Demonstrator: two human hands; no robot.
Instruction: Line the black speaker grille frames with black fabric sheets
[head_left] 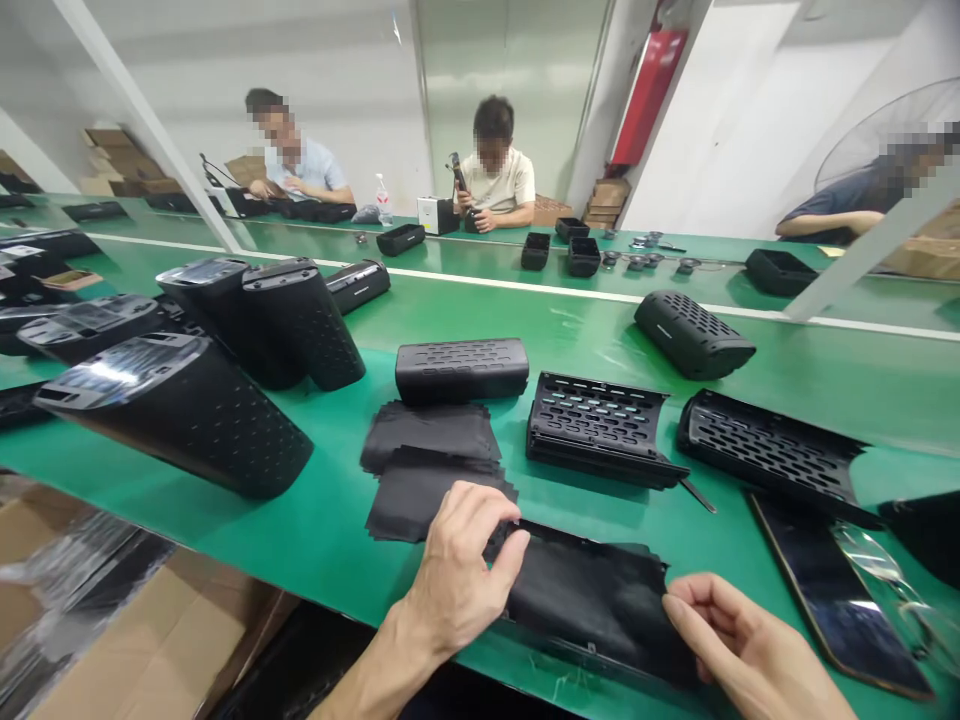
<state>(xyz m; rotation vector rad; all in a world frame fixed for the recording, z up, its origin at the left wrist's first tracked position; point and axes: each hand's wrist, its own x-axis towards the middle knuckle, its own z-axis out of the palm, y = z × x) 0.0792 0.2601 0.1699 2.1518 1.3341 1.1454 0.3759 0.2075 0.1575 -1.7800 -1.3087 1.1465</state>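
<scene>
Legible text: none | Black perforated housing, right: pale marking, too small to read | Clear bottle, far side: red marking, unreadable | Black housing, left of centre: pale marking, unreadable

- Left hand: inside tabletop's near edge, thumb and forefinger curved inward.
- Left forearm: bare, crossing that edge.
- Right hand: thumb and forefinger close, other fingers curled.

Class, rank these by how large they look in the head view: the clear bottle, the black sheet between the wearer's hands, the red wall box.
1. Black sheet
2. Red wall box
3. Clear bottle

The sheet's nearness enlarges it; true sizes are unsure.
</scene>
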